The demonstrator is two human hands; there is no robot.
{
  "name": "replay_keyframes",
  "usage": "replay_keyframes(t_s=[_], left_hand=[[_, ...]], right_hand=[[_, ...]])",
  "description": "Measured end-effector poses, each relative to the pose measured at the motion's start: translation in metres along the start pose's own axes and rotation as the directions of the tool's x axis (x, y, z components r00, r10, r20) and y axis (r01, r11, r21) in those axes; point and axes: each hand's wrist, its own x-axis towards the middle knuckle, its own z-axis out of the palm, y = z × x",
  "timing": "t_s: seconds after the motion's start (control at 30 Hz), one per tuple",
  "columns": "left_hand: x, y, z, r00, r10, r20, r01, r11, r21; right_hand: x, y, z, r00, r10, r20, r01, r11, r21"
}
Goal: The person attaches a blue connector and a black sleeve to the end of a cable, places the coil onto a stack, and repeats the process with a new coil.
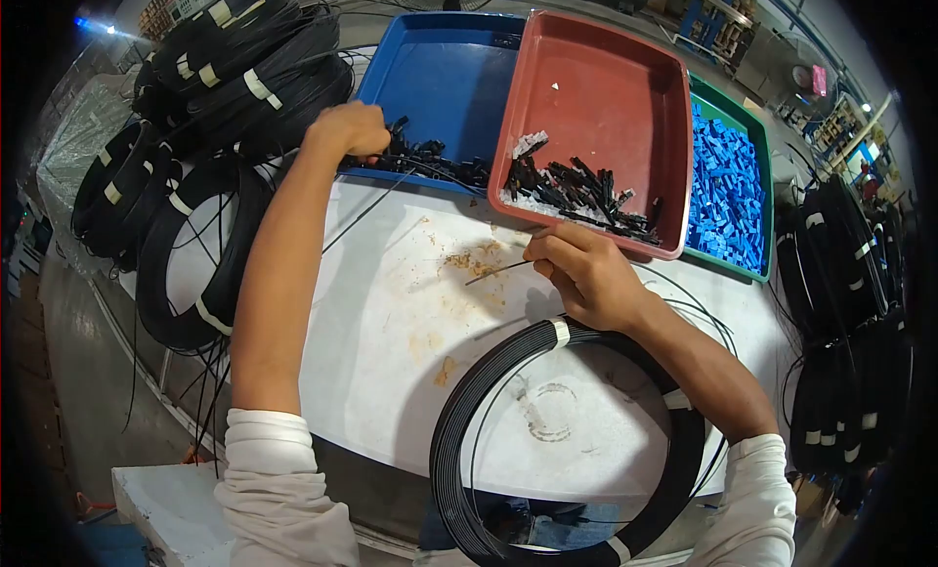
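Observation:
My left hand (350,132) reaches over the near left edge of the blue tray (440,59), fingers curled down beside small black parts (430,159). Whatever its fingertips grip is hidden. In front of the red tray (601,88), my right hand (578,269) pinches a thin black cable (496,272), whose free end points left over the white table. Below that hand lies a large coil of black cable (451,430), bound with white tape and overhanging the table's near edge.
Black parts (576,186) and clear bits lie in the red tray, which overlaps a green tray (767,196) of blue pieces (723,176). Taped cable coils are piled at left (244,69) and right (840,264). The white table (371,342) has brown stains.

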Motion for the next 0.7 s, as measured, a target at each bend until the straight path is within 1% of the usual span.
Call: replay_keyframes(t_s=[0.03, 0.07, 0.1, 0.13, 0.17, 0.2, 0.23, 0.3, 0.33, 0.37, 0.43, 0.47, 0.5, 0.57, 0.6, 0.63, 0.67, 0.7], left_hand=[[0.000, 0.007, -0.002, 0.985, -0.103, 0.140, 0.082, 0.986, 0.144], [-0.001, 0.013, -0.004, 0.981, -0.085, 0.173, 0.063, 0.990, 0.129], [0.003, 0.011, -0.002, 0.982, -0.086, 0.169, 0.064, 0.989, 0.130], [0.009, 0.008, 0.002, 0.985, 0.062, 0.159, -0.060, 0.998, -0.016], [0.014, 0.006, 0.005, 0.970, 0.207, 0.130, -0.185, 0.969, -0.161], [0.016, 0.009, 0.006, 0.964, 0.250, 0.092, -0.212, 0.929, -0.303], [0.018, 0.014, 0.007, 0.965, 0.248, 0.088, -0.212, 0.930, -0.301], [0.024, 0.023, 0.012, 0.959, 0.282, -0.030, -0.261, 0.837, -0.480], [0.031, 0.024, 0.017, 0.955, 0.284, -0.082, -0.287, 0.822, -0.493], [0.037, 0.022, 0.018, 0.955, 0.286, -0.084, -0.289, 0.821, -0.492], [0.039, 0.023, 0.015, 0.890, 0.350, -0.292, -0.455, 0.648, -0.611], [0.039, 0.021, 0.013, 0.899, 0.271, -0.344, -0.438, 0.569, -0.696], [0.033, 0.020, 0.003, 0.899, 0.272, -0.344, -0.438, 0.569, -0.696], [0.021, 0.011, -0.010, 0.922, 0.124, -0.367, -0.350, 0.672, -0.652], [0.025, -0.002, -0.008, 0.916, 0.079, -0.394, -0.318, 0.741, -0.591], [0.023, -0.015, -0.008, 0.916, 0.076, -0.393, -0.316, 0.742, -0.592], [0.020, -0.028, -0.008, 0.902, 0.138, -0.409, -0.313, 0.861, -0.400], [0.015, -0.034, -0.008, 0.891, 0.201, -0.408, -0.298, 0.936, -0.189]], right_hand=[[0.000, 0.000, 0.000, 1.000, -0.002, -0.002, 0.002, 1.000, -0.002], [0.000, -0.001, 0.000, 1.000, -0.009, -0.003, 0.009, 1.000, -0.007], [0.000, -0.001, 0.000, 1.000, -0.018, -0.004, 0.018, 1.000, -0.012], [0.001, 0.000, -0.001, 1.000, -0.023, -0.007, 0.023, 1.000, -0.013], [0.001, 0.000, 0.000, 1.000, -0.030, -0.003, 0.030, 0.999, -0.016], [0.000, 0.001, 0.000, 0.999, -0.038, 0.003, 0.038, 0.999, -0.019], [0.000, 0.001, 0.001, 0.999, -0.042, 0.001, 0.042, 0.999, -0.021], [0.000, 0.002, 0.001, 0.999, -0.053, -0.013, 0.052, 0.998, -0.027], [0.000, 0.000, 0.000, 0.999, -0.043, -0.011, 0.043, 0.999, -0.028], [0.000, 0.000, 0.000, 0.999, -0.043, -0.012, 0.043, 0.999, -0.030], [0.000, 0.000, -0.001, 0.999, -0.050, -0.002, 0.050, 0.999, -0.021], [-0.001, 0.000, 0.000, 0.999, -0.048, 0.000, 0.048, 0.999, -0.018], [-0.001, 0.001, 0.000, 0.999, -0.043, 0.002, 0.043, 0.999, -0.023], [-0.002, 0.000, 0.000, 0.999, -0.036, 0.003, 0.036, 0.999, -0.025], [-0.001, -0.002, 0.000, 0.999, -0.039, -0.008, 0.039, 0.999, -0.038], [-0.001, -0.002, -0.001, 0.999, -0.042, -0.017, 0.041, 0.998, -0.051], [-0.001, -0.002, 0.000, 0.999, -0.042, -0.018, 0.041, 0.998, -0.049], [-0.001, -0.003, 0.001, 0.997, -0.064, -0.043, 0.061, 0.995, -0.076]])
